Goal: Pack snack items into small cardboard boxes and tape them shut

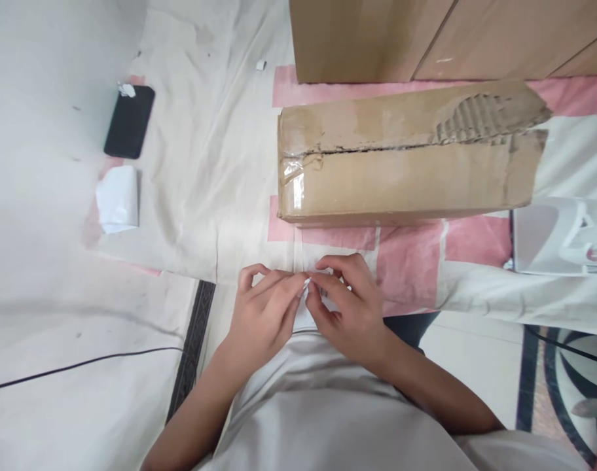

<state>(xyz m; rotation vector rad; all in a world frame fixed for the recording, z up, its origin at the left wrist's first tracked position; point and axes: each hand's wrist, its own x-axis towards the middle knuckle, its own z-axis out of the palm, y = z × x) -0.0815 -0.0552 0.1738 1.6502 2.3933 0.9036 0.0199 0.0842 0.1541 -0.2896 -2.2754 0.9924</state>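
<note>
We have both hands meeting just below the middle of the frame, over the near edge of the cloth [195,163], with a small white scrap [307,283] between them. The left hand [265,307] pinches it between thumb and index; the right hand [352,304] comes in from the other side, thumb and index closed on it too as far as we can tell, its other fingers bent and loosely spread. The scrap is mostly covered, so we can't say whether it's paper or something else. Step in hand, we judge: fine fingertip work on that scrap, such as rolling, folding or picking it apart. The next move, to our eye, calls for a light pinch from both sides and a small, controlled twist or pull, as a piece this tiny could easily slip and drop. Nothing else is being touched by the fingers. A torn cardboard box [401,180] lies right of centre, just beyond the right hand, with larger cartons [446,39] behind it at upper right. Upper left we note a black phone-like slab [130,124] with a white crumpled bit [126,89] at its top end, and a folded white sheet [119,203] just below.
</note>
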